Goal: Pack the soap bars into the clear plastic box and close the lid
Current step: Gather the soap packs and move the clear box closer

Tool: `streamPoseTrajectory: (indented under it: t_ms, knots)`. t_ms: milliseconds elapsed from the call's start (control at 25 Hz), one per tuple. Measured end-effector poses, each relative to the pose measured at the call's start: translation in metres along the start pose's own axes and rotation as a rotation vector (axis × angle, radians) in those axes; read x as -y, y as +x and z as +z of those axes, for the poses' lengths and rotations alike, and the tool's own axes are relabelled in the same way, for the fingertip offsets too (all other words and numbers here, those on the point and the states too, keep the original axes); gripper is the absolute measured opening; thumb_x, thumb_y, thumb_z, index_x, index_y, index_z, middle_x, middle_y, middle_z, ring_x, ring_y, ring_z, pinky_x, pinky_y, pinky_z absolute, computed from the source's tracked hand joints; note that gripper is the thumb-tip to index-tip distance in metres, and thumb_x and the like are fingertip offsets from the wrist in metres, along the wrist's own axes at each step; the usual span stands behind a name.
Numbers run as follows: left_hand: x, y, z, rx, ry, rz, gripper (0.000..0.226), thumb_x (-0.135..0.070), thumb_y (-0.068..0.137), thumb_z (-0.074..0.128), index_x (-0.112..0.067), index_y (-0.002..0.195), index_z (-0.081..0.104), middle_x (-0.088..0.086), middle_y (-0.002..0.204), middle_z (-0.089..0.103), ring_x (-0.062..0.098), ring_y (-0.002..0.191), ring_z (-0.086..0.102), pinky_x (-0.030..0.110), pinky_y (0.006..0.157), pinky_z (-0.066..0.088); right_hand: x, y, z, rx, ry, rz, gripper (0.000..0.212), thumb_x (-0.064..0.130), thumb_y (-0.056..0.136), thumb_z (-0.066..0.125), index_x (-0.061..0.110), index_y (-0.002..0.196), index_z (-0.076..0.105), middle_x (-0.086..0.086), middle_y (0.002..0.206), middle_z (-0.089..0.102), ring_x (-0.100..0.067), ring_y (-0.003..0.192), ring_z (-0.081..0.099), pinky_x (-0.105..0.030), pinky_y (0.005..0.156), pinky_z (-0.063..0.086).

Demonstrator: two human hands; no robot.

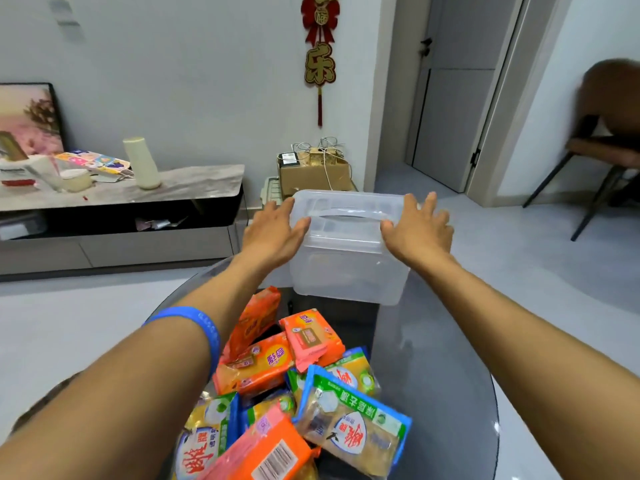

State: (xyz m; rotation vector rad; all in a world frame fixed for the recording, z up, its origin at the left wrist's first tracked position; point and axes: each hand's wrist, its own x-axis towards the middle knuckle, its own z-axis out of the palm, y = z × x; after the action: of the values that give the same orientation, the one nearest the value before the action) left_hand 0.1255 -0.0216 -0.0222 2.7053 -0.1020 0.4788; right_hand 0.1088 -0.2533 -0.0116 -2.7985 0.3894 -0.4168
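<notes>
Single head-worn, wide-angle view, looking forward and down along both outstretched forearms. Nearest the lens, at the lower edge, lies the pile of soap bars (294, 386) on the dark glass table (433, 375); the clear plastic box (348, 268) stands farther off at mid-frame, at the reach of the left hand (273, 230) and right hand (417, 230). The upper half takes in the far wall, a low cabinet (121, 216) at left and a door (453, 98) at right. Straight lines bow toward the frame edges
</notes>
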Motion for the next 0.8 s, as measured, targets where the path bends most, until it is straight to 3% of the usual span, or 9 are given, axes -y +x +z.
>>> streamPoseTrajectory:
  t_ms: [120,160,240,320,400,520,600,680,800]
  knots:
    - [-0.007,0.036,0.02,-0.015,-0.153,-0.23,0.064,-0.058,0.088,0.041,-0.01,0.128,0.05,0.019,0.128,0.058,0.041,0.112,0.054,0.044,0.089,0.044,-0.021,0.033,0.007,-0.076,0.432,0.194,0.032,0.033,0.088,0.05,0.008,0.107,0.058,-0.015,0.113,0.06,-0.036,0.094,0.055,-0.035,0.071,0.042]
    - [-0.004,0.043,0.022,-0.03,-0.177,-0.295,0.059,-0.054,0.086,0.047,-0.008,0.121,0.056,0.019,0.123,0.061,0.04,0.108,0.057,0.042,0.086,0.046,-0.029,0.036,0.008,-0.099,0.545,0.233,0.021,0.03,0.086,0.051,0.01,0.087,0.058,-0.012,0.094,0.061,-0.032,0.079,0.054,-0.032,0.061,0.04]
    - [0.007,0.056,0.021,-0.057,-0.167,-0.385,0.047,-0.046,0.081,0.057,-0.009,0.108,0.067,0.017,0.113,0.067,0.038,0.101,0.061,0.038,0.082,0.049,-0.036,0.04,0.012,-0.088,0.696,0.265,0.026,0.029,0.08,0.054,0.015,0.06,0.047,-0.006,0.065,0.053,-0.03,0.057,0.055,-0.03,0.046,0.046]
    - [0.016,0.062,0.016,-0.062,-0.16,-0.41,0.041,-0.044,0.078,0.062,-0.011,0.1,0.071,0.015,0.107,0.07,0.036,0.098,0.063,0.035,0.078,0.049,-0.033,0.04,0.015,-0.045,0.686,0.259,0.028,0.026,0.079,0.051,0.013,0.056,0.044,-0.005,0.058,0.048,-0.028,0.047,0.054,-0.026,0.034,0.046]
    - [0.018,0.064,0.012,-0.073,-0.19,-0.407,0.036,-0.042,0.078,0.063,-0.011,0.093,0.071,0.013,0.103,0.071,0.035,0.096,0.063,0.034,0.076,0.047,-0.029,0.043,0.012,-0.001,0.575,0.221,0.022,0.02,0.081,0.046,0.01,0.061,0.048,-0.008,0.063,0.051,-0.029,0.048,0.056,-0.023,0.033,0.042]
    - [0.02,0.056,0.013,-0.078,-0.347,-0.44,0.024,-0.039,0.081,0.062,-0.015,0.08,0.065,0.011,0.097,0.069,0.032,0.089,0.062,0.032,0.068,0.049,-0.035,0.045,0.009,0.088,0.641,0.255,0.017,0.004,0.077,0.041,0.0,0.075,0.057,-0.015,0.068,0.056,-0.036,0.052,0.063,-0.043,0.048,0.057]
    - [0.027,0.051,0.015,-0.079,-0.575,-0.521,0.02,-0.036,0.083,0.062,-0.016,0.079,0.063,0.011,0.096,0.067,0.027,0.077,0.061,0.027,0.052,0.047,-0.037,0.039,0.012,0.176,0.79,0.321,0.014,-0.006,0.069,0.043,0.004,0.069,0.053,-0.011,0.061,0.05,-0.027,0.04,0.05,-0.036,0.047,0.051]
    - [0.032,0.05,0.011,-0.076,-0.726,-0.602,0.016,-0.032,0.085,0.061,-0.016,0.085,0.065,0.012,0.1,0.067,0.026,0.072,0.06,0.023,0.042,0.043,-0.037,0.027,0.018,0.253,0.861,0.344,0.019,-0.008,0.061,0.046,0.01,0.068,0.048,-0.008,0.054,0.044,-0.021,0.045,0.037,-0.031,0.048,0.043]
    - [0.037,0.05,0.011,-0.066,-0.838,-0.663,0.018,-0.017,0.088,0.056,-0.008,0.099,0.066,0.017,0.104,0.066,0.029,0.071,0.061,0.026,0.039,0.045,-0.041,0.022,0.018,0.275,0.85,0.343,0.01,0.001,0.063,0.055,0.01,0.066,0.054,-0.009,0.052,0.051,-0.024,0.047,0.045,-0.032,0.049,0.048]
